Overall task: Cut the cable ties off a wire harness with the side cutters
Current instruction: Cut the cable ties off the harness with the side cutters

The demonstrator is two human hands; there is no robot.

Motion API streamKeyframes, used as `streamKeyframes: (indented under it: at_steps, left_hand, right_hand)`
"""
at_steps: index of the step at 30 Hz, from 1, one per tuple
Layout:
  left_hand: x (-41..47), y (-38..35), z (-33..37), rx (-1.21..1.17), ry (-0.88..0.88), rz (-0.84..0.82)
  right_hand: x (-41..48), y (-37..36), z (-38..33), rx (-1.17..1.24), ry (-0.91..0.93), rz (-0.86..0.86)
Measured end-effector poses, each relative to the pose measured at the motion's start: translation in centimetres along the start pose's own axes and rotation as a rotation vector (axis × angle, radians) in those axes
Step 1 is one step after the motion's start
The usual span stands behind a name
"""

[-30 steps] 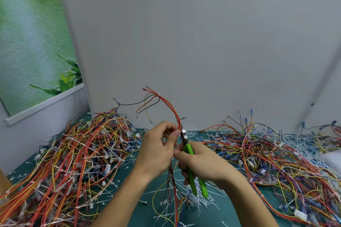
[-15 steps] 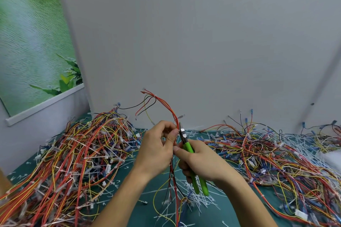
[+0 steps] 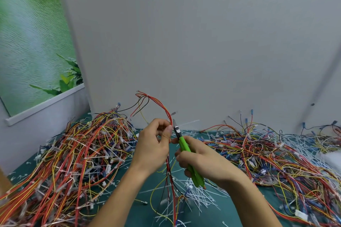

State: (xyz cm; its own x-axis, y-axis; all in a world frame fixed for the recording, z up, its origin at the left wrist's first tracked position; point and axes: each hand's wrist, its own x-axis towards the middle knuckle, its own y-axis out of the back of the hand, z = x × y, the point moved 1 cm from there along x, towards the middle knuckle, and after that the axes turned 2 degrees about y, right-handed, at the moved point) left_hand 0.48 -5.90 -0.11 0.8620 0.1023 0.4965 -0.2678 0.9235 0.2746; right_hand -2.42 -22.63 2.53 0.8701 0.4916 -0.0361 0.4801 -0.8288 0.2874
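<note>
As the wire harness (image 3: 166, 111) looks light and limp, the left hand (image 3: 153, 145) pinches it close by the side cutters (image 3: 182, 142), gripped in the right hand (image 3: 203, 160) at 3 o'clock.

Green handles on side cutters (image 3: 184, 146), red and orange wire harness (image 3: 162, 106), teal table (image 3: 140, 212), white cut ties (image 3: 199, 197), grey wall (image 3: 203, 42)

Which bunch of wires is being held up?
The thin red wire bundle the left hand pinches; the tangled left pile and right pile lie on the green table.

Glossy green plastic side cutters (image 3: 184, 146) handles.
</note>
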Motion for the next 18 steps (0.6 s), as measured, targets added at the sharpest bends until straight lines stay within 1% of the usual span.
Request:
streamKeyframes:
  at_steps: [3, 5, 10, 15, 18]
  left_hand:
    - [0.12, 0.16, -0.19, 0.013, -0.01, 0.02]
    - [0.12, 0.16, -0.25, 0.018, -0.013, 0.019]
    - [0.03, 0.08, -0.27, 0.001, 0.0, -0.005]
    - [-0.02, 0.09, -0.02, 0.018, 0.001, -0.013]
    - [0.0, 0.14, 0.02, 0.023, 0.003, -0.012]
  right_hand:
    - [0.19, -0.28, -0.15, 0.044, 0.038, 0.022]
    - [0.16, -0.22, -0.19, 0.026, 0.046, 0.04]
    - [-0.02, -0.12, -0.39, -0.009, 0.034, 0.062]
    - [0.06, -0.14, -0.28, 0.058, 0.021, 0.077]
    - [0.18, -0.01, -0.12, 0.016, 0.014, 0.101]
